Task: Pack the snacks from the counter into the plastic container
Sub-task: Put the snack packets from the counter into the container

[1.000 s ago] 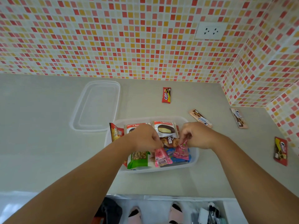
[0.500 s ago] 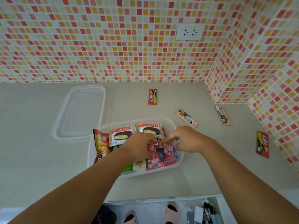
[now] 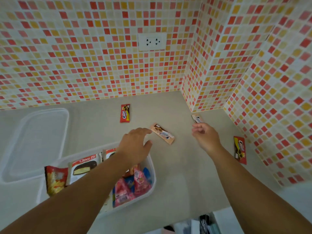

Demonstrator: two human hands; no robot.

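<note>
Counter (image 3: pixel 177 174): left hand's (image 3: pixel 135 146) spread fingers (image 3: pixel 143 130) touch beige wafer pack (image 3: pixel 162 133).

My left hand (image 3: pixel 135 146) is spread open above the far right corner of the clear rectangular plastic container (image 3: pixel 152 168), fingertips just short of a pale pink wafer packet (image 3: pixel 162 133) lying on the grey surface (image 3: pixel 182 169). My right hand (image 3: pixel 205 136) hovers loosely curled, empty, just before a second pale packet (image 3: pixel 196 118) by the tiled corner. A red biscuit packet (image 3: pixel 125 113) lies near the back edge.
</note>
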